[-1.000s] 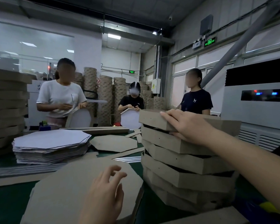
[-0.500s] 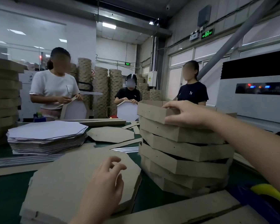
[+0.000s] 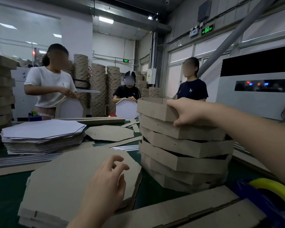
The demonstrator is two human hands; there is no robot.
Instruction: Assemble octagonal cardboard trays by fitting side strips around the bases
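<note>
The step in hand looked like the setting down of a finished tray: the right hand (image 3: 189, 111) gripped the near wall of the top tray (image 3: 155, 109), fingers hooked over the rim and thumb against the outer face, and the tray sat slightly askew on a stack (image 3: 184, 148) of uneven trays at the right of the desk (image 3: 3, 186). The left hand (image 3: 109, 178) was over the near pile of brown bases (image 3: 61, 175), fingers loosely curled and holding nothing; whether it touched the top base could not be told. The next move probably called for squaring the top tray, letting it go without rocking the leaning stack, then lifting one base off the pile and taking a strip. Flat strips (image 3: 179, 209) lay along the near edge, just beside the bases, with more strips (image 3: 102, 120) across the desk. A white pile (image 3: 41, 130) of octagons stood at the far left, and a loose base (image 3: 110, 132) lay between it and the stack. A yellow tape roll (image 3: 270, 190) in a blue holder sat low at the right, near the right forearm, and could catch a sweeping arm. Three workers (image 3: 49, 86) stood beyond the desk, well apart from the hands.
</note>
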